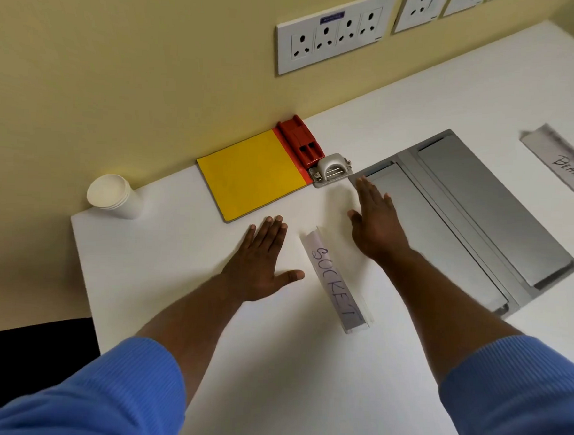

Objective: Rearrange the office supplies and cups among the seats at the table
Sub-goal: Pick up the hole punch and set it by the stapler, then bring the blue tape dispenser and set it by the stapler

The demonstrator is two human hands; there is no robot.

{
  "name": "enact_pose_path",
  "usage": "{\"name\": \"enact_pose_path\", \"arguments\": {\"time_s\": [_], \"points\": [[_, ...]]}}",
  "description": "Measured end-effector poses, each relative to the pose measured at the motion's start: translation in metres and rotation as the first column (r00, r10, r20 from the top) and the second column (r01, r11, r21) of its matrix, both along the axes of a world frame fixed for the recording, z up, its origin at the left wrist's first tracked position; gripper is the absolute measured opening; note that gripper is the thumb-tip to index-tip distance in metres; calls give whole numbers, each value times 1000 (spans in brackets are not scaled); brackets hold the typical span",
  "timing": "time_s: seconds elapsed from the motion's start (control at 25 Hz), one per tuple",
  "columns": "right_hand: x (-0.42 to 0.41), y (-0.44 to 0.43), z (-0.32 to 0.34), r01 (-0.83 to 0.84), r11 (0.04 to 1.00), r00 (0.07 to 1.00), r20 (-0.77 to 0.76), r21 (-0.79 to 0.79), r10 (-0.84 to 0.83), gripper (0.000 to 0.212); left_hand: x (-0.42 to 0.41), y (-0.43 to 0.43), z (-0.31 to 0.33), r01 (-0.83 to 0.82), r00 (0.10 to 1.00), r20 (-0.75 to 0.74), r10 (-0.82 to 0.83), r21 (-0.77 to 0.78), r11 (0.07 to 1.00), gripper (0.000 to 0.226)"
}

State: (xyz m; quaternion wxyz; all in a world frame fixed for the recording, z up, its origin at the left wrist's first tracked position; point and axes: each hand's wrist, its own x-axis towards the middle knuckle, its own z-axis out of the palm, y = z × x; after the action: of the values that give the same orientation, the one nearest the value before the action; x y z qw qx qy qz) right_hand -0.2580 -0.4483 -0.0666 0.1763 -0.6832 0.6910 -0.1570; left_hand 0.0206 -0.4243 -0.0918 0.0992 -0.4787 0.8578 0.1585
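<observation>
Head view: left hand (260,262) and right hand (375,222) lie flat, fingers spread, empty, flanking the "SOCKET" name card (337,283) at centre. Paper cup (114,196) stands centre left; yellow notebook (251,174), red stapler (301,143), hole punch (331,169) sit above.

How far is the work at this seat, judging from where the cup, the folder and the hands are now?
Done: cannot tell; nothing shows where things began. In hand: nothing. The left hand and right hand are open and flat, either side of the SOCKET name card. Left: the cup, yellow folder, red stapler and hole punch sit untouched by the wall.
</observation>
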Motion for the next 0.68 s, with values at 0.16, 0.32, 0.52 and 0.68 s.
{"name": "enact_pose_path", "arguments": {"time_s": [0.16, 0.32, 0.52, 0.68], "points": [[3, 49, 19, 45, 998, 999, -27, 38, -44, 74, 0, 14, 23, -31, 998, -46, 32, 17, 999, 112], [7, 98, 37, 103, 993, 995, -21, 59, -102, 80, 2, 45, 44, -11, 997, -76, 8, -32, 999, 118], [5, 164, 69, 148, 988, 989, 10, 41, -148, 90, 0, 76, 76, 46, 993, -106, -55, -89, 995, 113], [0, 224, 97, 226, 974, 974, 7, 25, -226, 86, -10, 109, 100, 116, 982, -133, -135, -142, 983, 112]]}}
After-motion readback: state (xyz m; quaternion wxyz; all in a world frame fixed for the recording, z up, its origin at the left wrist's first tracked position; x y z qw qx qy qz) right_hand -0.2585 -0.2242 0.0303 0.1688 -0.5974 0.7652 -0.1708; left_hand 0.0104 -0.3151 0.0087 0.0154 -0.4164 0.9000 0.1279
